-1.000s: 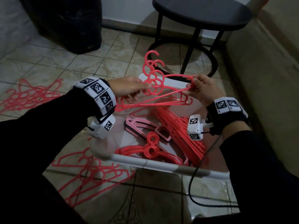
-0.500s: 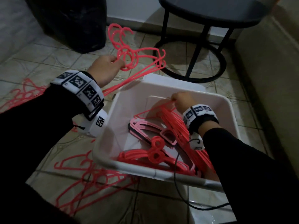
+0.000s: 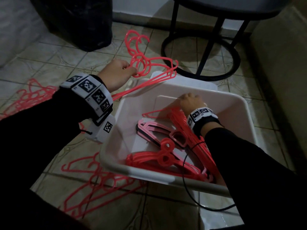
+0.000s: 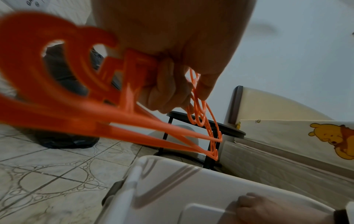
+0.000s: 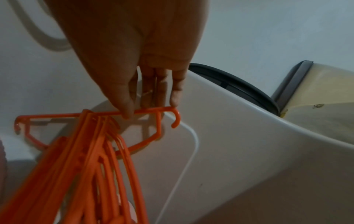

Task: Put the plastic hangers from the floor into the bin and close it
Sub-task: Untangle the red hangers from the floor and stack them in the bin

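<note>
My left hand (image 3: 131, 70) grips a bunch of red plastic hangers (image 3: 142, 63) near their hooks, held just past the far-left corner of the white bin (image 3: 149, 173). In the left wrist view the fingers (image 4: 168, 91) curl round the hanger necks (image 4: 134, 68). My right hand (image 3: 187, 98) is down inside the bin at its far side, and thumb and fingertips (image 5: 124, 106) pinch the bar of one red hanger (image 5: 153, 110). Red hangers (image 3: 166, 156) and pink hangers (image 3: 154, 128) lie in the bin. More red hangers (image 3: 99, 180) lie on the tiles, near left and far left (image 3: 25, 97).
A black round side table with a ring base (image 3: 199, 67) stands just behind the bin. A black bag (image 3: 74, 22) sits at the back left. A beige padded wall of furniture (image 3: 282, 80) runs along the right. A black cable (image 3: 191, 193) hangs over the bin's near rim.
Both hands held the bunch over the bin; my right hand has since gone down into the bin with one hanger, and my left has carried the bunch up and to the left.
</note>
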Motion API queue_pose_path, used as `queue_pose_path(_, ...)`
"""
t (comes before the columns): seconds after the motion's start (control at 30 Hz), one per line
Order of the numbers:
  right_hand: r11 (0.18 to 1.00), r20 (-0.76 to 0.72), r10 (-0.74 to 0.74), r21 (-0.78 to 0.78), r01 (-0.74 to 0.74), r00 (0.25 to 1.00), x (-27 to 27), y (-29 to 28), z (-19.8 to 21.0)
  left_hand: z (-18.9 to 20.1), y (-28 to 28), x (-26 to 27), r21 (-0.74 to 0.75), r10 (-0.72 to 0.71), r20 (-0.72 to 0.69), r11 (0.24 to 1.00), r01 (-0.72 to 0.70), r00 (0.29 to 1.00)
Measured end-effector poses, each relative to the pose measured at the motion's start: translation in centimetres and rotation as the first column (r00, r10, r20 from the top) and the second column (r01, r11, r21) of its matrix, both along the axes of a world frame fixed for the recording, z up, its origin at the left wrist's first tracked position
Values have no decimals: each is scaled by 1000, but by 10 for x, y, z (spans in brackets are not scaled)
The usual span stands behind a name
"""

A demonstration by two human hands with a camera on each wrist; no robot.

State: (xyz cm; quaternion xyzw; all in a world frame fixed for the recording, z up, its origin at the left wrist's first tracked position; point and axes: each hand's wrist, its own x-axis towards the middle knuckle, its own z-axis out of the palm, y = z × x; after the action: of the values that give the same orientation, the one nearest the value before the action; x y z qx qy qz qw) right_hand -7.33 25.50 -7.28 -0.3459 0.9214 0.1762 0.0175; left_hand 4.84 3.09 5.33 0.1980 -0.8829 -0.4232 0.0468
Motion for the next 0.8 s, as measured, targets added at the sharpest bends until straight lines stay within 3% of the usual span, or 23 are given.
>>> queue_pose_path(0.2, 994, 74, -102, -41, 105, 992, -3, -2, 12, 1, 4, 1, -8, -14, 11, 1000, 14, 1000)
queue_pose_path(0.27, 996, 77, -48, -69, 53, 996, -4, -2, 16, 1, 4, 1, -17, -14, 9, 1000, 14, 1000)
queue_pose_path(0.4, 992, -57, 120, -40, -122, 991, 0, -6, 25, 0, 3, 1, -35, -2, 13, 999, 3, 1000)
queue_pose_path(0.6, 975, -110, 222, 39, -219, 969, 7, -7, 33, 1, 1, 1, -26, 15, 0, 1000, -15, 1000)
queue_pose_path(0.8, 991, -9, 34, -132, -35, 999, -8, 10, 19, 2, 3, 2, -13, 6, -7, 1000, -6, 1000)
